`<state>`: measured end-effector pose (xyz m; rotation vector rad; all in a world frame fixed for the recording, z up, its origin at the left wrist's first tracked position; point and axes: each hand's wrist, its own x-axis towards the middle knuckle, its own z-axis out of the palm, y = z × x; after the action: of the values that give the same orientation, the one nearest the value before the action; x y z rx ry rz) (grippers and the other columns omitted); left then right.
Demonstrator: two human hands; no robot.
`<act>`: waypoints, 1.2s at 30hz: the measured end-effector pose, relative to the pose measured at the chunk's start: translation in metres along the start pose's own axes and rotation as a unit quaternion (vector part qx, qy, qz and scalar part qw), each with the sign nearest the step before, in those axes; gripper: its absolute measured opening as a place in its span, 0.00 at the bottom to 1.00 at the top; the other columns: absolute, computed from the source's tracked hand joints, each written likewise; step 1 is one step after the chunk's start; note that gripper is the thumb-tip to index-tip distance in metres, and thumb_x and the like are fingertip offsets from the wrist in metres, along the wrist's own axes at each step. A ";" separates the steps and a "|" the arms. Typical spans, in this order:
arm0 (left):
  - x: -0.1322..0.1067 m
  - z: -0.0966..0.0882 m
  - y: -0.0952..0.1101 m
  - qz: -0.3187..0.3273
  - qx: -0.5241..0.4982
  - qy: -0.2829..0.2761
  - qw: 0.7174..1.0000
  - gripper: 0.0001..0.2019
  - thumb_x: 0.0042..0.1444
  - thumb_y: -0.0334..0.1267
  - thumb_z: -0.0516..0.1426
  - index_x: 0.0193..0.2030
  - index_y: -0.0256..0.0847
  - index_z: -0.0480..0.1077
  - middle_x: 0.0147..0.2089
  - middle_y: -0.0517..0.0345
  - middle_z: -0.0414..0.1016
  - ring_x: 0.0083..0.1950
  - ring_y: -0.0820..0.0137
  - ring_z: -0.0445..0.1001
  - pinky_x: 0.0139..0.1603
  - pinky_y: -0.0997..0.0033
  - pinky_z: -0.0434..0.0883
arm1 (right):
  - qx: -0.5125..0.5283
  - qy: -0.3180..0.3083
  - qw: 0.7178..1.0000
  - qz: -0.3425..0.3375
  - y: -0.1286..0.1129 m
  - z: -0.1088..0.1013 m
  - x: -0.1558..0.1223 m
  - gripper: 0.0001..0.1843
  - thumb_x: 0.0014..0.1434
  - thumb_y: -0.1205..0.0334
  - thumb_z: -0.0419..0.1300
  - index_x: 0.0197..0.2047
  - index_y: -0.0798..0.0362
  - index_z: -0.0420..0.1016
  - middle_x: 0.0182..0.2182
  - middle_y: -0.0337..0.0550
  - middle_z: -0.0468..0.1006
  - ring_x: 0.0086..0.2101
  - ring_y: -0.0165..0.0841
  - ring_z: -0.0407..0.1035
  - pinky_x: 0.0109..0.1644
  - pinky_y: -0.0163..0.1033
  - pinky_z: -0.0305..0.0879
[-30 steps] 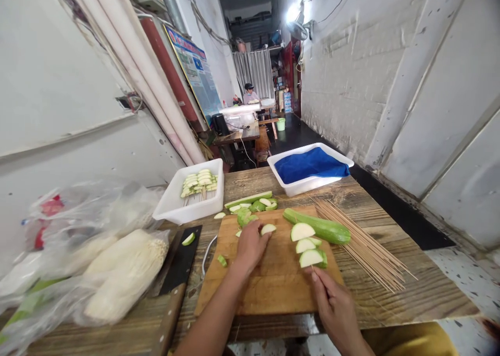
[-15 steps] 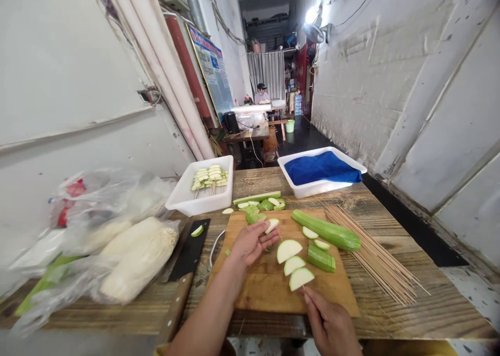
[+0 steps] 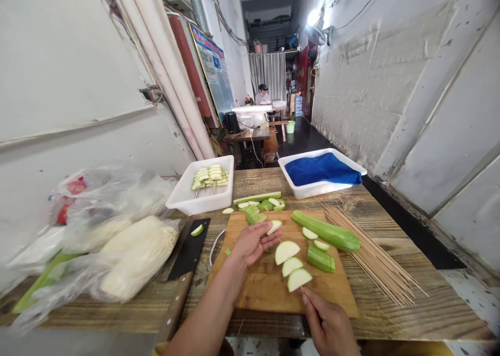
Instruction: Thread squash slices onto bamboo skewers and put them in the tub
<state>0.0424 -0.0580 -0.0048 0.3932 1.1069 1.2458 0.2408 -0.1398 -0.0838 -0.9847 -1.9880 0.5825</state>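
Above the wooden cutting board point(image 3: 265, 293), my left hand point(image 3: 250, 244) pinches a pale half-round zucchini slice point(image 3: 274, 227) between thumb and fingers. My right hand point(image 3: 330, 319) grips the lower end of a thin wooden skewer point(image 3: 278, 236). Three half-round slices point(image 3: 292, 266) are threaded on that skewer, and its tip meets the slice in my left hand. Right of them on the board lie a long piece of zucchini point(image 3: 326, 231), a shorter chunk point(image 3: 320, 258) and two small slices point(image 3: 310, 233). More zucchini pieces point(image 3: 255, 215) sit at the board's far edge.
A cleaver point(image 3: 189, 252) with a slice on its blade lies left of the board. Loose skewers point(image 3: 375, 257) spread at the right. Behind stand a white tray point(image 3: 187, 202) of skewered slices and another tray point(image 3: 304, 191) with a blue cloth. Plastic bags point(image 3: 128, 262) fill the left side.
The skewer with its slices has shifted slightly left, closer to my left hand. The slice in my left hand has moved a little right, onto the skewer's tip.
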 end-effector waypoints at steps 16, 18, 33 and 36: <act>0.005 -0.002 -0.004 -0.001 0.006 -0.009 1.000 0.07 0.52 0.29 0.55 0.38 0.29 0.69 0.38 0.41 0.76 0.37 0.66 0.76 0.37 0.70 0.74 | -0.009 0.008 1.000 -0.028 -0.001 -0.005 0.004 0.17 0.62 0.64 0.46 0.41 0.62 0.74 0.29 0.54 0.81 0.26 0.34 0.77 0.33 0.31 0.73; 0.005 -0.002 -0.004 0.001 0.008 -0.010 1.000 0.07 0.52 0.29 0.55 0.38 0.29 0.70 0.38 0.42 0.76 0.38 0.66 0.76 0.37 0.70 0.74 | -0.013 0.006 0.999 -0.033 -0.003 -0.006 0.005 0.17 0.62 0.63 0.46 0.40 0.63 0.74 0.28 0.54 0.81 0.25 0.33 0.77 0.33 0.31 0.73; 0.001 -0.003 -0.005 0.022 0.072 -0.026 0.997 0.07 0.51 0.30 0.56 0.37 0.29 0.71 0.38 0.43 0.77 0.37 0.66 0.76 0.35 0.72 0.74 | -0.020 -0.024 0.999 0.017 -0.007 -0.005 0.004 0.20 0.64 0.60 0.42 0.40 0.58 0.75 0.29 0.52 0.81 0.27 0.35 0.77 0.31 0.33 0.72; 0.002 -0.004 -0.005 0.021 0.077 -0.041 0.996 0.08 0.50 0.30 0.57 0.37 0.29 0.72 0.38 0.42 0.77 0.37 0.66 0.76 0.37 0.72 0.74 | -0.019 -0.031 0.999 0.027 -0.009 -0.006 0.006 0.21 0.64 0.60 0.42 0.40 0.58 0.75 0.30 0.53 0.81 0.27 0.36 0.77 0.30 0.34 0.72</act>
<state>0.0415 -0.0594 -0.0119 0.5822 1.1326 1.1730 0.2395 -0.1404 -0.0715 -1.0585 -2.0392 0.6139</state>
